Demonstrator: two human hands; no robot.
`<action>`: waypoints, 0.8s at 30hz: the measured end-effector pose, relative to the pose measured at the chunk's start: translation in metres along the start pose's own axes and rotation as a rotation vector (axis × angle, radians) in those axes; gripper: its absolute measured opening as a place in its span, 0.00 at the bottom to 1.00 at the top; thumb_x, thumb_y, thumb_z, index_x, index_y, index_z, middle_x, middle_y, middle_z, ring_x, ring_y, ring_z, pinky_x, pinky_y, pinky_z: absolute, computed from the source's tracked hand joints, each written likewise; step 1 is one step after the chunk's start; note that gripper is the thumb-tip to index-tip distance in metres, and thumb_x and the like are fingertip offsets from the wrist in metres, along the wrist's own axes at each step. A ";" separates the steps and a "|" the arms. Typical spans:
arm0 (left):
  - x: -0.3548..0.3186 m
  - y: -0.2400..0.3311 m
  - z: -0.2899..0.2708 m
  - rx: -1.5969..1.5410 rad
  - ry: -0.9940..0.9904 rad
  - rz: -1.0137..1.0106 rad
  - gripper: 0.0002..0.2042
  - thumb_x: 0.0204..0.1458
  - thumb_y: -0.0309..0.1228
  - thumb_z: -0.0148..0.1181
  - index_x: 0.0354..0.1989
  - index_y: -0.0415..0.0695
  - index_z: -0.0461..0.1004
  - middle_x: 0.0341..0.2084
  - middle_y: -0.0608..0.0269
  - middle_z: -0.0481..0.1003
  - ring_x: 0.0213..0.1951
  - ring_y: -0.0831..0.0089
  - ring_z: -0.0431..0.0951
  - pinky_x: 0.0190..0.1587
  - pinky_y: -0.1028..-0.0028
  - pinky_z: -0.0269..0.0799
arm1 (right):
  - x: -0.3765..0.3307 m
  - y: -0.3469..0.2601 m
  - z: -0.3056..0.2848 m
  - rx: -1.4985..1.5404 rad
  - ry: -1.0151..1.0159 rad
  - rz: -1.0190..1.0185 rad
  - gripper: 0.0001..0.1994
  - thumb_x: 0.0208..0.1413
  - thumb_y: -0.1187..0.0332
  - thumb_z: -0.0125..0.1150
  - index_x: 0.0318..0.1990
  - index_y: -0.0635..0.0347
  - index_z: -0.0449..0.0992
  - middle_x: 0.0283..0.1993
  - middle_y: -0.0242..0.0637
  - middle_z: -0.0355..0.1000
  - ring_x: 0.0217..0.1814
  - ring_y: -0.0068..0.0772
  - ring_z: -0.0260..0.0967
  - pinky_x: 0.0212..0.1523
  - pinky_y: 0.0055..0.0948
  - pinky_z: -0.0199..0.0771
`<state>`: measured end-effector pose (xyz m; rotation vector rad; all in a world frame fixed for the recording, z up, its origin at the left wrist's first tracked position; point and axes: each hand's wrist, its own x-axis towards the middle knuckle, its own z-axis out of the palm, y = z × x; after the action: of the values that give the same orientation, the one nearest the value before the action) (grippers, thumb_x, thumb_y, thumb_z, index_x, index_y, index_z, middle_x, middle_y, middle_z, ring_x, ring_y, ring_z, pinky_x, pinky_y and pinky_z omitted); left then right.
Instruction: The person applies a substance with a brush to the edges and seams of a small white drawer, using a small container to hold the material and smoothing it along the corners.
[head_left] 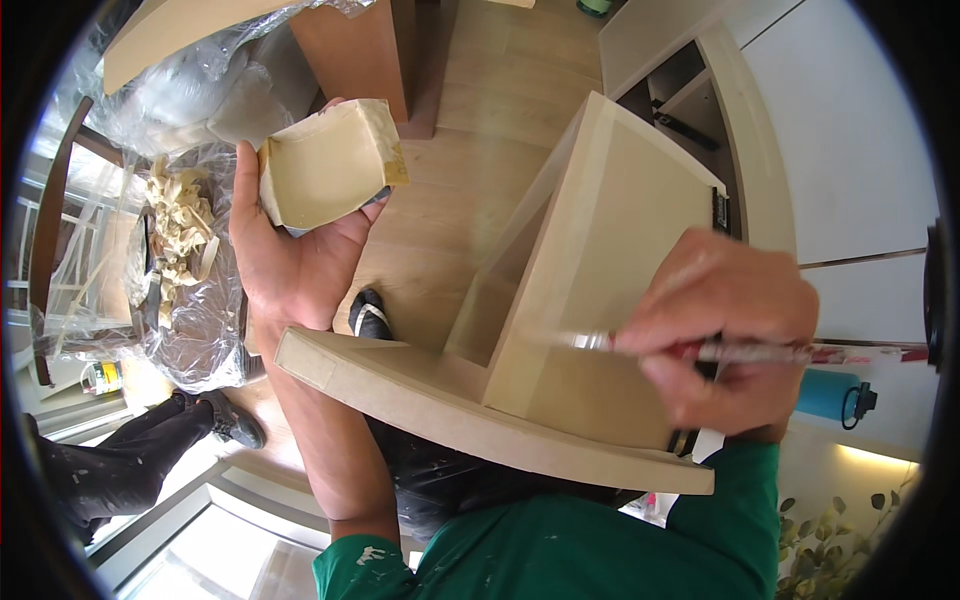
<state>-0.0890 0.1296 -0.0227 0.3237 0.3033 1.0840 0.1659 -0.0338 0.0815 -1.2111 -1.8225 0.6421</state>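
My left hand [295, 265] is closed round a small cut-down carton [378, 130] from beneath, its thumb and fingers against the sides. Cream paint [325, 175] covers the inside of the carton. In my right hand [735, 325] is a slim paintbrush [595, 341] with a reddish, paint-smeared handle. Its bristles are blurred and lie over the side panel of a beige drawer [610, 230] with a gently curved front; whether they touch the panel I cannot tell. My left forearm passes behind the far left end of the curved front.
Beyond the drawer, a white cabinet [850, 140] has an opening with dark inner parts. Clear plastic sheeting and crumpled masking tape [180, 225] cover furniture at the left. Another person's dark-clothed leg [120, 465] is at lower left. A blue bottle [825, 393] stands at right.
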 end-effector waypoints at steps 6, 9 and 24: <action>0.003 0.003 -0.017 -0.097 -0.141 -0.051 0.28 0.73 0.50 0.39 0.71 0.41 0.61 0.68 0.49 0.67 0.69 0.53 0.67 0.66 0.47 0.67 | 0.010 0.001 -0.009 -0.254 -0.002 -0.014 0.11 0.40 0.82 0.67 0.34 0.59 0.84 0.27 0.34 0.78 0.27 0.31 0.74 0.31 0.27 0.73; 0.002 0.001 -0.007 -0.066 -0.081 -0.035 0.28 0.73 0.51 0.39 0.70 0.41 0.61 0.67 0.49 0.68 0.68 0.53 0.68 0.65 0.48 0.68 | 0.010 0.000 -0.012 -0.302 0.011 -0.013 0.12 0.41 0.83 0.68 0.35 0.60 0.84 0.30 0.35 0.79 0.29 0.33 0.75 0.32 0.28 0.74; 0.000 -0.002 0.009 -0.020 0.062 0.019 0.29 0.73 0.52 0.39 0.64 0.37 0.66 0.61 0.49 0.73 0.61 0.55 0.74 0.57 0.54 0.74 | 0.007 -0.006 -0.010 -0.300 0.013 -0.003 0.10 0.40 0.82 0.67 0.34 0.62 0.84 0.27 0.35 0.79 0.28 0.30 0.72 0.30 0.26 0.70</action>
<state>-0.0834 0.1275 -0.0152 0.2765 0.3448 1.1164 0.1701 -0.0302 0.0939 -1.4023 -1.9585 0.3653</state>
